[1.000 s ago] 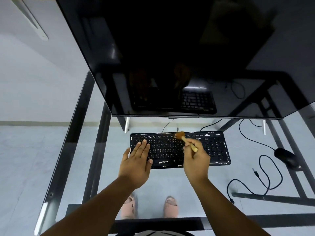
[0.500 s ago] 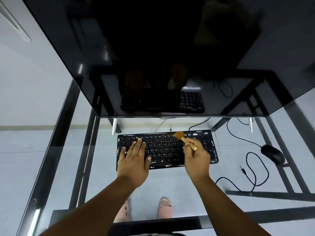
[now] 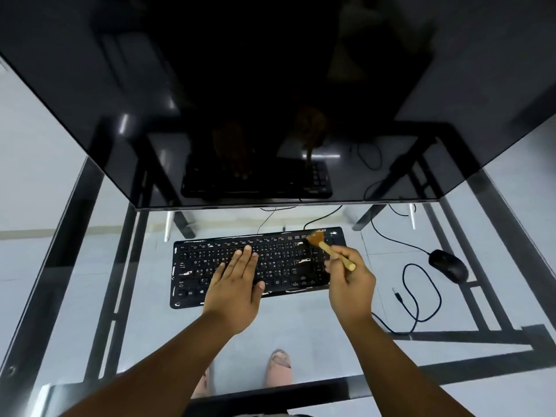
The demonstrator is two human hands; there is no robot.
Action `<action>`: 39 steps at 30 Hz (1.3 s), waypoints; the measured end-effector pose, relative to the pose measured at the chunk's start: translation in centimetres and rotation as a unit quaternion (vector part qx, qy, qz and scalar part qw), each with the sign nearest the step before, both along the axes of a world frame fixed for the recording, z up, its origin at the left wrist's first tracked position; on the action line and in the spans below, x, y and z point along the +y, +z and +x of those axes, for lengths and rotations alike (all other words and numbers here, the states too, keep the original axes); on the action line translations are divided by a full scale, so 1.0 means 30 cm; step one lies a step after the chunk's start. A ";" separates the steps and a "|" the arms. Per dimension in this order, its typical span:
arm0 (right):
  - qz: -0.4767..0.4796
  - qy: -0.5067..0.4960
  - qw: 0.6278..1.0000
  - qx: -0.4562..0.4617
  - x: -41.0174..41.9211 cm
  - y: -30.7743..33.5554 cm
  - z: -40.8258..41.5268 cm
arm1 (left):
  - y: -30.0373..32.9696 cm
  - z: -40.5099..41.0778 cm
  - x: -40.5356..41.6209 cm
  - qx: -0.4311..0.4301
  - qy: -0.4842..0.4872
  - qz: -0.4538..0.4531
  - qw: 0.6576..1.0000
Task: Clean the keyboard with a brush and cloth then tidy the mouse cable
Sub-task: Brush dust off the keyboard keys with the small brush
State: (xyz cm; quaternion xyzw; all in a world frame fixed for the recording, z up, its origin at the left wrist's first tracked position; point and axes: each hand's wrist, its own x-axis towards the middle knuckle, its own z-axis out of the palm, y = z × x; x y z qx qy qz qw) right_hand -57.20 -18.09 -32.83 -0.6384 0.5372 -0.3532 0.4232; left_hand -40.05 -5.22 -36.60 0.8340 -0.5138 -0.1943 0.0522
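The right hand (image 3: 350,281) is closed around a small wooden brush (image 3: 326,248), bristles down on the upper right corner of the black keyboard (image 3: 288,263). The left hand (image 3: 237,284) lies flat, fingers straight and close together, palm pressing the keys left of centre. The keyboard sits on a glass desk (image 3: 144,326), just under the dark monitor (image 3: 270,100). Off to the right lies the black mouse (image 3: 448,265), its cable (image 3: 421,291) looping loosely across the glass, plug end free.
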 end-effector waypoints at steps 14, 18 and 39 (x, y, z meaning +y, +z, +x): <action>0.018 -0.030 0.999 0.018 -0.075 -0.013 -0.074 | -0.013 -0.051 -0.037 -0.009 0.037 0.006 0.999; 0.035 0.044 0.998 0.020 -0.074 -0.014 -0.079 | -0.018 -0.049 -0.035 -0.013 0.037 0.004 0.999; -0.022 -0.056 0.998 0.029 0.005 -0.004 -0.013 | 0.013 0.068 0.083 0.007 0.066 -0.036 0.997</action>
